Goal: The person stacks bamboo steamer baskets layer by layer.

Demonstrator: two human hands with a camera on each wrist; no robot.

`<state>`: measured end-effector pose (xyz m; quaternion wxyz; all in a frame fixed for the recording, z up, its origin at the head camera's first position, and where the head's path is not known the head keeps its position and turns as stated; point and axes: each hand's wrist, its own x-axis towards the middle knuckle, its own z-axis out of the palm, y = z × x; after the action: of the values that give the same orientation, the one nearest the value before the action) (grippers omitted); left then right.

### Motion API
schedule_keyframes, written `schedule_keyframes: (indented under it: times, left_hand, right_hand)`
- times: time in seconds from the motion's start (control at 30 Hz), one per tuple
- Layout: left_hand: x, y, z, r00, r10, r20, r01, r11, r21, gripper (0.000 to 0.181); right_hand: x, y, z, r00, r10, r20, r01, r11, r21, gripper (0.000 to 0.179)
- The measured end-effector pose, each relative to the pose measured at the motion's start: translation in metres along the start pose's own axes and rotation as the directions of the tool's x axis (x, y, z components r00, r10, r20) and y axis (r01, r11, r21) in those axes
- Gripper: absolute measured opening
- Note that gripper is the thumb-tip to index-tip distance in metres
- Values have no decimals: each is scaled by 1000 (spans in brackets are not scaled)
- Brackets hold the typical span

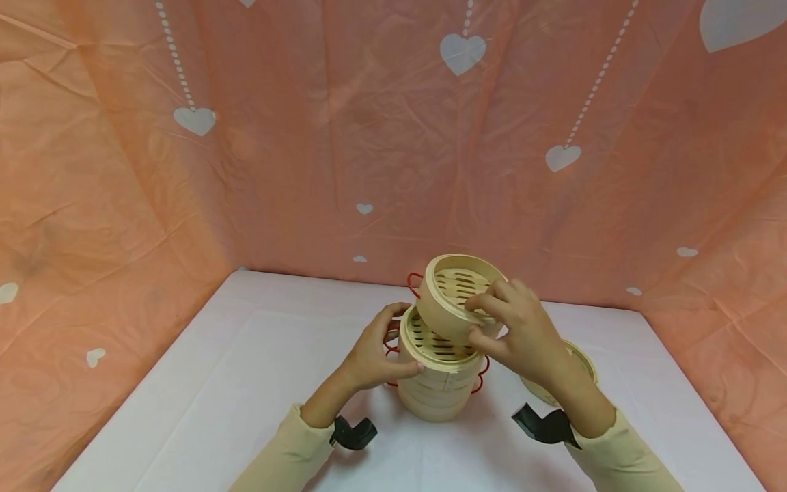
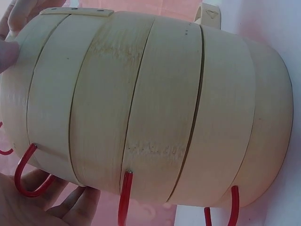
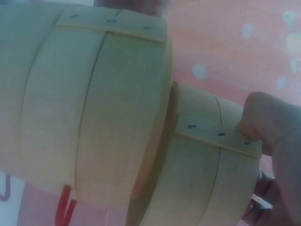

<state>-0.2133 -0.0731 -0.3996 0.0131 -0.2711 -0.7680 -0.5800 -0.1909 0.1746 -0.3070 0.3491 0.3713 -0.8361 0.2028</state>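
Sleeves (image 1: 622,454), hands (image 1: 376,352) (image 1: 525,335) gripping steamer stack (image 1: 430,393) and tilted basket (image 1: 444,314), side table edges (image 1: 154,386) distant

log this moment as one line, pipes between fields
right hand: grips basket, tilted above stack | left hand: holds steamer stack near its top | round bamboo piece: on table, partly hidden

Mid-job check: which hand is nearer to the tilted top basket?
The right. The right hand pinches the near right edge of the tilted top basket; the left hand is lower, round the left side of the stack beneath it.
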Motion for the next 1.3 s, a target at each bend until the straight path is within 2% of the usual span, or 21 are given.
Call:
schedule_keyframes:
  times: [0.37,0.6,0.87,1.3]
  left_hand:
    - [1,0,-1,1000,-1,11,2,1000,-28,87]
    - [1,-2,0,1000,1,4,-1,999,-49,83]
    - [1,-2,0,1000,20,-3,-20,999,-49,82]
    - [0,-1,-1,1000,3,-3,-3,1000,-6,82]
  right_hand:
    - [-1,-11,1,999,-30,39,30,1000,-5,23]
    - [-2,-17,1,997,-19,79,20,1000,-8,23]
    - [-2,-21,2,996,-22,88,23,1000,-7,24]
    - [-4,-27,3,996,-44,74,44,999,-5,23]
